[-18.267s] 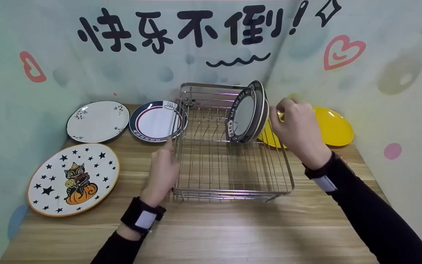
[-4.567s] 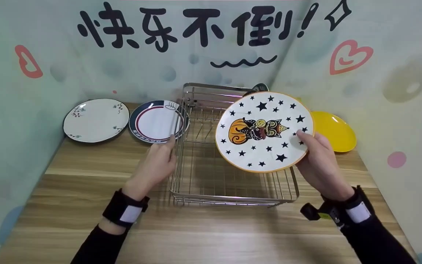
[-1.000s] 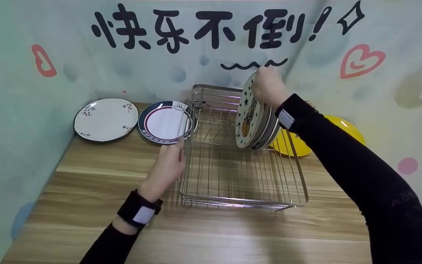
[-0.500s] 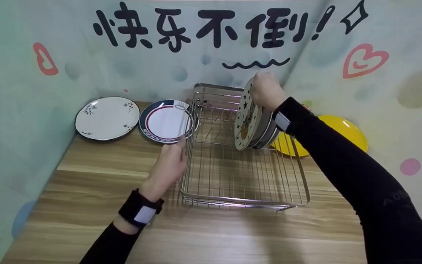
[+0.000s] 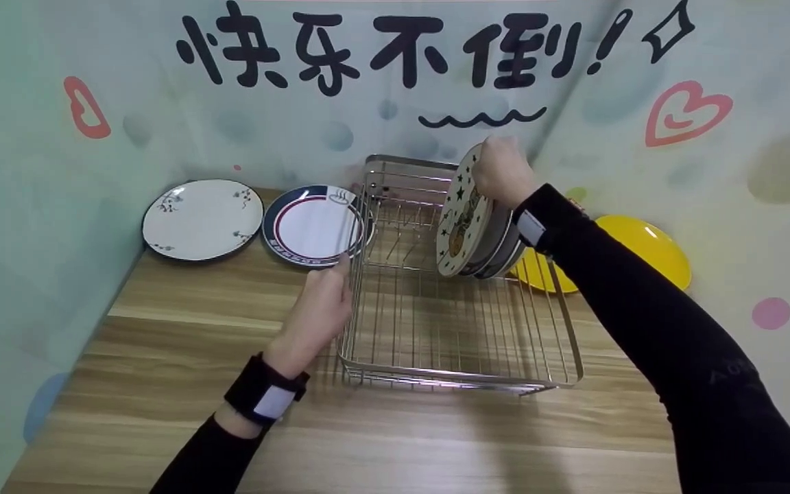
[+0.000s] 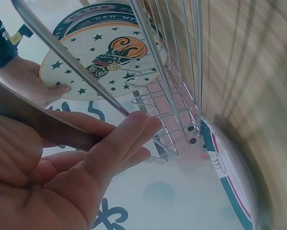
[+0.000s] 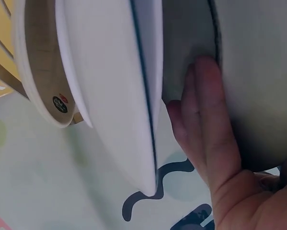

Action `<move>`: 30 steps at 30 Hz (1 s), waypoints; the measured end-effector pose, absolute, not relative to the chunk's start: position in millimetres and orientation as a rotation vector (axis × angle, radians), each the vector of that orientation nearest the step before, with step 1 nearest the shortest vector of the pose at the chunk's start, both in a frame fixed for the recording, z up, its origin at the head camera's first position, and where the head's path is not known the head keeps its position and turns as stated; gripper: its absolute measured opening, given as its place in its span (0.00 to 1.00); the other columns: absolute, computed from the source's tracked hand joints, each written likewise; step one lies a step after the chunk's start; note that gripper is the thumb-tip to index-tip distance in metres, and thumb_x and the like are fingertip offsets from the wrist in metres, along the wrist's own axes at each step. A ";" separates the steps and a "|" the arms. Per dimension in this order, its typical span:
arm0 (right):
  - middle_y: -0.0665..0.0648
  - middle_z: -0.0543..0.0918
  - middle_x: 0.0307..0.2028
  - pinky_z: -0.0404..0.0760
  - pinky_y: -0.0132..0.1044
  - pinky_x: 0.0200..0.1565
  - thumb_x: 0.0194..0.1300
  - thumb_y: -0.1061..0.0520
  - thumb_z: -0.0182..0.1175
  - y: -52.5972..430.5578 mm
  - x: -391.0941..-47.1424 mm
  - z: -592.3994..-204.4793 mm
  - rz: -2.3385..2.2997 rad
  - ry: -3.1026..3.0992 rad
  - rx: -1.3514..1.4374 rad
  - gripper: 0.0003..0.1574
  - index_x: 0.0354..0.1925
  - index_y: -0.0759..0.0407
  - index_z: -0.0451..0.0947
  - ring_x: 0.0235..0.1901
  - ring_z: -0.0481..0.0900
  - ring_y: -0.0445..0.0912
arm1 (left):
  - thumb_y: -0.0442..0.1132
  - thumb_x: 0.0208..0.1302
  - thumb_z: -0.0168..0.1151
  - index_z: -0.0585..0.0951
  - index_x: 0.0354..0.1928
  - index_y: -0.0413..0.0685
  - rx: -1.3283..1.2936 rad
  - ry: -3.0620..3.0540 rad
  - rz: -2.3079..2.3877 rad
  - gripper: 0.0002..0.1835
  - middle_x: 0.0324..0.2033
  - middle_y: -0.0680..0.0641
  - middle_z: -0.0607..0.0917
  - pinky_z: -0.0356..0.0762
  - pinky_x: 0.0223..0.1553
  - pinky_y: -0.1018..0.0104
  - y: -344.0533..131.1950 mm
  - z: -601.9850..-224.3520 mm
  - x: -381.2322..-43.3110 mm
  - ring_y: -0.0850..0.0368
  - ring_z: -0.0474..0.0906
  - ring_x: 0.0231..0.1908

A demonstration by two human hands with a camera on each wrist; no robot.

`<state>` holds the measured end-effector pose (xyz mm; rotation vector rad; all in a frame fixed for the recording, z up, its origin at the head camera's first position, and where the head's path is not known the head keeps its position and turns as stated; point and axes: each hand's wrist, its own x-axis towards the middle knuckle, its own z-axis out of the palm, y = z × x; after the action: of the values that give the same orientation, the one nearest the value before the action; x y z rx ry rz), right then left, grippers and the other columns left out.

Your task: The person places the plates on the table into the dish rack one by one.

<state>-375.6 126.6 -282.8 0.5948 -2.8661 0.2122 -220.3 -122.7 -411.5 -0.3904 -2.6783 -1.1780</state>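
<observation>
My right hand (image 5: 505, 171) pinches the upper rim of a white star-patterned plate (image 5: 462, 206) with a cat and pumpkin picture. The plate stands on edge, leaning, in the back part of the wire dish rack (image 5: 460, 379). Thumb on its front and fingers (image 7: 212, 120) behind it show in the two wrist views. Just to its right, several dark-rimmed plates (image 5: 503, 252) stand in the rack, partly hidden by the hand and sleeve. My left hand (image 5: 318, 309) grips the rack's left top rail, fingers curled round the metal in the left wrist view.
Left of the rack, a white plate with floral sprigs (image 5: 203, 219) and a blue-rimmed plate (image 5: 313, 226) lie on the wooden table (image 5: 196, 384). Yellow plates (image 5: 645, 250) lie at the right, partly behind the rack and my right sleeve. A printed backdrop (image 5: 285, 137) rises close behind.
The star plate, first on the table at left, then held face-up over the rack, now stands on edge in it. During the last second it has sunk slightly. The left hand stays at the rail.
</observation>
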 end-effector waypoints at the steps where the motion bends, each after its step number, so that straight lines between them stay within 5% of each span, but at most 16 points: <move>1: 0.51 0.50 0.18 0.57 0.38 0.21 0.57 0.71 0.41 127.2 -376.1 -283.2 0.221 -2.869 0.580 0.20 0.16 0.53 0.48 0.18 0.55 0.48 | 0.17 0.58 0.50 0.60 0.64 0.18 -0.389 -2.676 -1.180 0.30 0.12 0.55 0.66 0.75 0.17 0.66 -122.7 -411.4 -220.3 0.62 0.57 0.12; 9: 0.50 0.51 0.15 0.57 0.36 0.19 0.48 0.72 0.44 132.7 -375.9 -282.1 0.360 -2.927 0.402 0.19 0.14 0.53 0.51 0.15 0.54 0.45 | 0.16 0.57 0.51 0.60 0.65 0.18 -0.383 -2.660 -1.214 0.31 0.15 0.50 0.70 0.79 0.22 0.66 -123.0 -412.2 -220.2 0.59 0.62 0.14; 18: 0.54 0.58 0.20 0.62 0.39 0.19 0.44 0.71 0.42 130.1 -369.8 -274.0 0.356 -2.879 0.321 0.15 0.17 0.54 0.52 0.18 0.60 0.49 | 0.17 0.57 0.55 0.64 0.64 0.19 -0.356 -2.671 -1.141 0.30 0.22 0.39 0.79 0.83 0.43 0.60 -123.2 -413.3 -220.9 0.50 0.80 0.30; 23: 0.58 0.66 0.21 0.66 0.41 0.19 0.50 0.70 0.41 129.4 -365.2 -266.0 0.306 -2.849 0.280 0.13 0.18 0.55 0.55 0.20 0.67 0.51 | 0.17 0.56 0.54 0.63 0.64 0.20 -0.349 -2.682 -1.167 0.31 0.15 0.49 0.72 0.82 0.28 0.65 -123.4 -413.6 -221.0 0.56 0.70 0.17; 30: 0.57 0.61 0.18 0.65 0.42 0.17 0.69 0.57 0.44 159.2 -353.1 -255.6 0.271 -2.790 0.221 0.23 0.16 0.58 0.58 0.18 0.65 0.51 | 0.17 0.57 0.55 0.61 0.65 0.20 -0.347 -2.698 -1.194 0.32 0.13 0.51 0.70 0.77 0.20 0.67 -123.3 -412.4 -220.4 0.61 0.62 0.13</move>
<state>-353.1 159.2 -255.6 0.2207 -2.7898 0.2712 -220.4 -123.3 -412.4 -0.3475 -2.6977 -1.1944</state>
